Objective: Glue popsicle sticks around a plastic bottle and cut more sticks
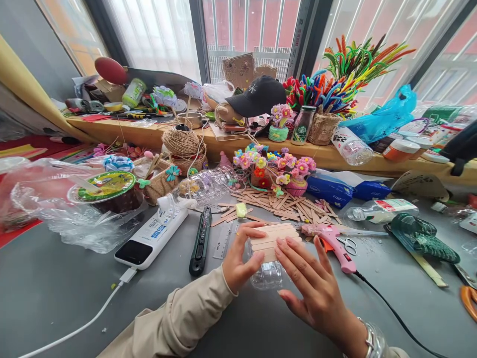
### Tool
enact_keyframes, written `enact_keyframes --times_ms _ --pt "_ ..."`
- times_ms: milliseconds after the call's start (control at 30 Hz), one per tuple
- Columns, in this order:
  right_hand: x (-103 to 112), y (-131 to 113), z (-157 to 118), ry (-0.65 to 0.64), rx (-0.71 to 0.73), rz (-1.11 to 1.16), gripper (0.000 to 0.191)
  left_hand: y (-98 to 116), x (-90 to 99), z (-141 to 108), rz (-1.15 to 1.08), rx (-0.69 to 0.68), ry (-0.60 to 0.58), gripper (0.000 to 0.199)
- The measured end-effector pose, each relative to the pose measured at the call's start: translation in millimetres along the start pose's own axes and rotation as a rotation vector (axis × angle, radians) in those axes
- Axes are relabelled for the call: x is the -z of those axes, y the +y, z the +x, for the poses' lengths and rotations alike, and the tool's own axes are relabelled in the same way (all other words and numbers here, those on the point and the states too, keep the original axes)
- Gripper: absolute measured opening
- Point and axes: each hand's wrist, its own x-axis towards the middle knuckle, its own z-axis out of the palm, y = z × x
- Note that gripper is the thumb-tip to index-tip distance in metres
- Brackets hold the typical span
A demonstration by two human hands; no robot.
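Note:
Several craft sticks lie side by side as a flat panel on top of a clear plastic piece, perhaps part of a bottle. My left hand grips the panel's left side, thumb at the near edge and fingers at the far one. Flat across the sticks' right part rest the stretched fingers of my right hand, its thumb held apart. Just right of the panel lies a pink hot glue gun, with small scissors beside it. A clear ruler and a dark utility knife are to the left.
Loose craft sticks are heaped behind my hands. A white power bank with a cable and a lidded bowl in plastic wrap stand left. To the right are a glass bottle and orange-handled scissors. A cluttered wooden ledge runs behind.

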Motion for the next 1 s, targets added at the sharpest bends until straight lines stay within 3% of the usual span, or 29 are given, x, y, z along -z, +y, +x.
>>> enact_keyframes --times_ms 267,1000 --pt "0.3 -0.1 2.1 0.013 -0.017 0.025 0.056 -2.6 0.6 -0.4 -0.071 0.055 0.015 0.027" --pt "-1.3 -2.4 1.0 0.024 -0.049 0.047 0.053 -1.0 1.4 0.3 -0.036 -0.007 -0.036 0.025"
